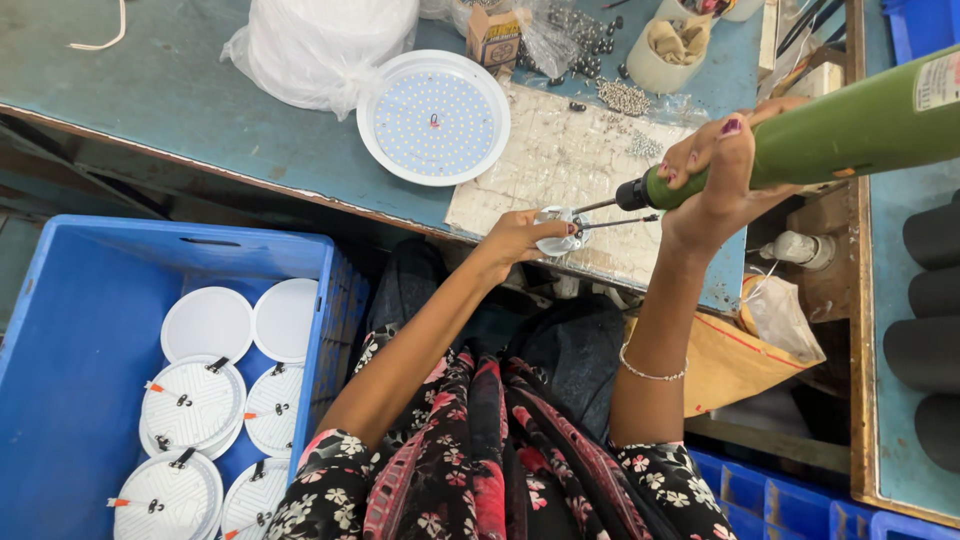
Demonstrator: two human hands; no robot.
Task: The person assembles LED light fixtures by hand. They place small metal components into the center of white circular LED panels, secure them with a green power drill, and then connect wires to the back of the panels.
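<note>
While the left hand [515,238] pinches a small white lamp part [560,230] at the near table edge [300,190], right hand [715,170] fingers wrapped round green electric screwdriver [850,130], bit at part: screw-driving step, next likely needs bit seated square.

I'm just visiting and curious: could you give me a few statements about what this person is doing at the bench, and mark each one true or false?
1. The right hand grips a green power screwdriver. True.
2. The left hand holds a small white fitting at the screwdriver's tip. True.
3. The blue crate is full of loose screws. False: it holds round white lamp discs.
4. The round LED panel lies in the person's lap. False: it lies on the workbench.
5. A bracelet is on the right wrist. True.
</note>
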